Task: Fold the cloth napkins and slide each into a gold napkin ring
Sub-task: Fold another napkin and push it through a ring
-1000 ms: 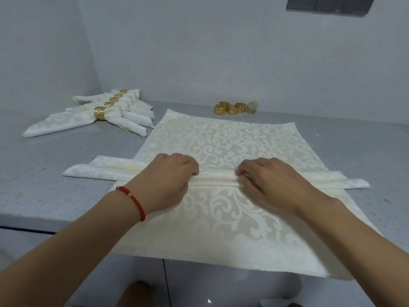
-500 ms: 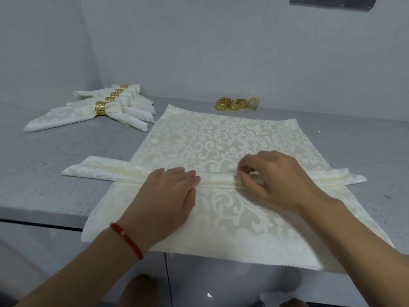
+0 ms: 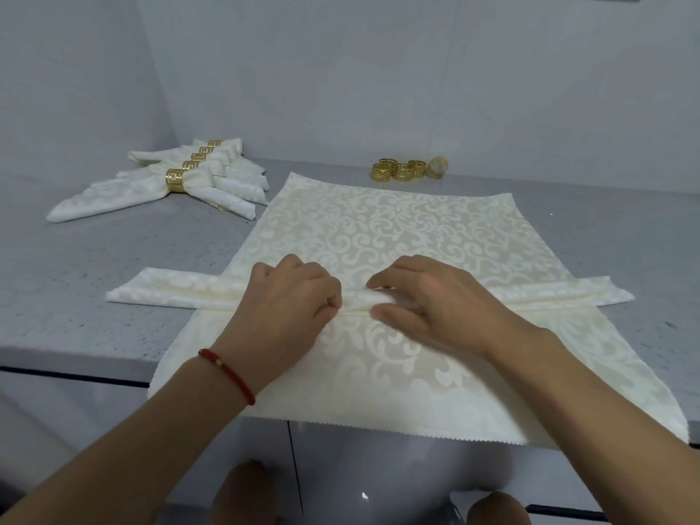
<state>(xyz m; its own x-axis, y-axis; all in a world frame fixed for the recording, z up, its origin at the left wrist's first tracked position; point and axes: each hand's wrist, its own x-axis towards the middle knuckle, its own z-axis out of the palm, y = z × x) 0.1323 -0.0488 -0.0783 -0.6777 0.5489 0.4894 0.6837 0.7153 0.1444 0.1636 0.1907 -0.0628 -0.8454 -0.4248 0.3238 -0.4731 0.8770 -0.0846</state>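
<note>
Nearest the camera, the flat napkin's [image 3: 397, 229] zigzag front edge hung over the counter's [image 3: 75, 297] lip, above the pale cabinet fronts [image 3: 94, 418] below. The flat napkin lay spread, scroll-patterned side up, and serves as landmark for the rest.

Across its middle lay a folded napkin [image 3: 182, 291], a long narrow band whose ends stuck out past the flat napkin's left and right sides onto the bare counter. Both hands met at the band's centre. The left hand [image 3: 280, 312], a red bracelet [image 3: 227, 373] on its wrist, had its fingers curled tight and pinched the band's folds. The right hand [image 3: 428, 301] pinched the band too, thumb under the near edge and fingers bent over the top (the cloth bunched slightly between the two hands).

Beyond the flat napkin's far left corner sat the finished napkins [image 3: 159, 183], several fanned bundles overlapping in a row, each cinched by a gold ring; the nearest ring [image 3: 175, 180] showed a cut key pattern. Beyond the flat napkin's far edge, near the wall [image 3: 378, 77], stood the loose rings [image 3: 401, 170], a small cluster touching one another, with one paler ring at the right end.
</note>
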